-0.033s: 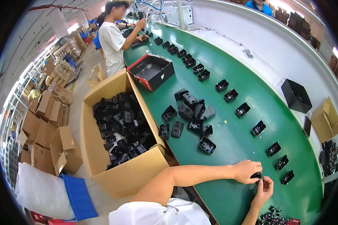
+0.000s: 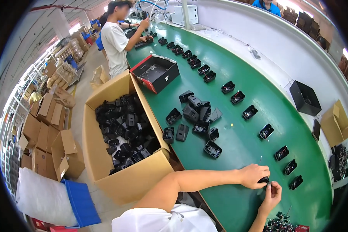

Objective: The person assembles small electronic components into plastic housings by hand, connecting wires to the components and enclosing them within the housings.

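Note:
My left hand (image 2: pixel 254 176) is closed around a small black plastic housing (image 2: pixel 263 180), most of it hidden under the fingers. My right hand (image 2: pixel 273 194) meets it from the near side, thumb and fingertips pinched at the housing's edge; whatever lies between them is too small to make out. A thin wire (image 2: pixel 261 159) with a pale tip sticks up behind the left hand. Just below my right hand lies a heap of small wired parts (image 2: pixel 280 223). To the right, open black housings (image 2: pixel 290 167) with parts inside stand in a long row.
Loose black housings (image 2: pixel 201 112) are piled mid-table on the green worktop (image 2: pixel 236 147). A large cardboard box (image 2: pixel 133 181) full of housings stands at the left edge, beside a black and red box (image 2: pixel 167 79). Further up, a co-worker (image 2: pixel 116 40) works at the table.

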A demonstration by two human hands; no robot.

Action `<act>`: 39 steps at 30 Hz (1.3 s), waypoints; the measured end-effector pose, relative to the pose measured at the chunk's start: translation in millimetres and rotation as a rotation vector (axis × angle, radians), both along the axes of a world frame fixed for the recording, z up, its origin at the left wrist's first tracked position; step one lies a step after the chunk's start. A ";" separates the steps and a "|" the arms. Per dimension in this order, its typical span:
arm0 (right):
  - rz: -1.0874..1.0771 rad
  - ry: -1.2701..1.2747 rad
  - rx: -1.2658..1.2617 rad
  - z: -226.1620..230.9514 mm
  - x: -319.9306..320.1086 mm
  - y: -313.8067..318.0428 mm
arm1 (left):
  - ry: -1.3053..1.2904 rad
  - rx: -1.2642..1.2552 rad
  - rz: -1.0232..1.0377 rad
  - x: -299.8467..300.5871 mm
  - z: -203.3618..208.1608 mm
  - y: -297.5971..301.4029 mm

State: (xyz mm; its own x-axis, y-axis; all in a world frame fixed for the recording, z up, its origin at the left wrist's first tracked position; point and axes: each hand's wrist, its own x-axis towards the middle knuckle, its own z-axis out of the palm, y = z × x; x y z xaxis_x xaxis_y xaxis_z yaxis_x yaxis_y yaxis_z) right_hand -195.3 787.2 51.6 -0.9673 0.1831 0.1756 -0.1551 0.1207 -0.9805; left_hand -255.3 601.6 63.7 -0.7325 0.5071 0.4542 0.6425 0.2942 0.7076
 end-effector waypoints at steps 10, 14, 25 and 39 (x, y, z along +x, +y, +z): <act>-0.054 -0.010 0.048 5.5 4.0 9.9 | -0.125 0.072 0.154 0.1 13.1 6.0; -0.051 0.021 -0.025 7.7 -2.3 8.5 | -0.095 0.081 0.193 -9.4 18.0 1.1; 0.003 -0.069 -0.393 25.7 3.2 5.1 | -0.273 0.158 0.156 -4.2 28.1 -0.9; 0.022 0.260 0.130 37.0 16.5 -16.3 | -0.876 0.279 -0.405 -1.4 45.1 -11.8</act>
